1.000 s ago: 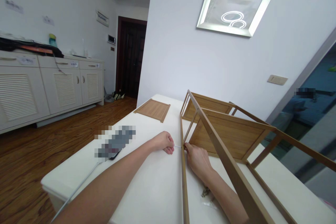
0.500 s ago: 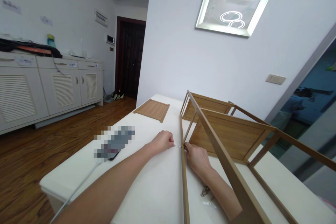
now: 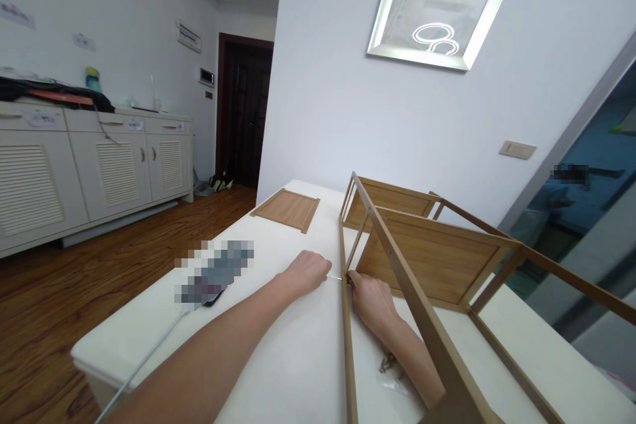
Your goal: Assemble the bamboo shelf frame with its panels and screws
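Note:
My left hand (image 3: 309, 273) is closed around a thin metal rod tool (image 3: 336, 277), whose handle end is hidden in my fingers. Its tip meets the outer side of a slim wooden rail on the shelf frame (image 3: 348, 344). On the inner side of that rail, opposite the tip, my right hand (image 3: 370, 295) is pinched against the frame where a thin crossbar joins it. Whatever lies under those fingertips is hidden. The frame rests on its side on the white table (image 3: 278, 358), with two wooden panels fitted, the nearer one (image 3: 427, 255) behind my right hand.
A loose wooden panel (image 3: 287, 209) lies flat at the table's far left. A blurred-out phone (image 3: 213, 275) with a white cable (image 3: 149, 358) is left of my arm. Several small metal fasteners (image 3: 386, 362) and a clear bag (image 3: 396, 384) lie beneath my right forearm.
My left hand has turned slightly around the rod, its knuckles now rolled further over. The right hand and the frame hold their places; the whole view has shifted a little.

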Tool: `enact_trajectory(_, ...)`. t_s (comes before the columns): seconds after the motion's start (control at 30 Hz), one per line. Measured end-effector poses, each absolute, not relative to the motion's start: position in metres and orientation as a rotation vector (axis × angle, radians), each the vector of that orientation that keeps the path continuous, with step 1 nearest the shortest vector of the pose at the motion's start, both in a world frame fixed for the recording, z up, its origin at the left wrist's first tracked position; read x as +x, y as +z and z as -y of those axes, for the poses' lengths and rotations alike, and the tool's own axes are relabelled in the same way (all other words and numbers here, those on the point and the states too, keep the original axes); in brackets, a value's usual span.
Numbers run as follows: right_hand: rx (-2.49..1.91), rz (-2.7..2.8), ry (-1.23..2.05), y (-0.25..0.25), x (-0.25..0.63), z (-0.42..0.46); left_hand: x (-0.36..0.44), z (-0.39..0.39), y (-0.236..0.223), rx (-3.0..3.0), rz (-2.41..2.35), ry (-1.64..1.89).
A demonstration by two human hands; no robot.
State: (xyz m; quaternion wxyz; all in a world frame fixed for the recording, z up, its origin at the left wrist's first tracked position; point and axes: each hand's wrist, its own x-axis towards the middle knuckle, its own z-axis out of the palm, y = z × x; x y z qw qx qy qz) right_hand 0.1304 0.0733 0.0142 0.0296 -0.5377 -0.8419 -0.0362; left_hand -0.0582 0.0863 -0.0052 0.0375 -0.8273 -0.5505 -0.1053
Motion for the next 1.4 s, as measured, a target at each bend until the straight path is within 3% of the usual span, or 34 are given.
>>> enact_trajectory(0.23,-1.648,2.592,-0.115,0.011,0.132,-0.078,-0.053,-0.085,-0.004,-2.59,1.517,-0.256)
enact_trajectory(0.47,-1.662,2.567,-0.114,0.009,0.134,-0.08,-0.055,-0.087,-0.008,-2.661,1.616,-0.407)
enact_trajectory(0.83,-1.718,2.511,-0.053,0.025,0.129,-0.069,-0.055,-0.093,-0.021,-2.709,2.314,-1.314)
enact_trajectory(1.07,-1.735,2.501,-0.07,0.026,0.129,-0.067,-0.058,-0.096,-0.022,-2.709,2.516,-1.898)
enact_trajectory(1.4,-1.722,2.511,-0.097,0.022,0.131,-0.069,-0.062,-0.102,-0.033,-2.728,2.402,-2.019)
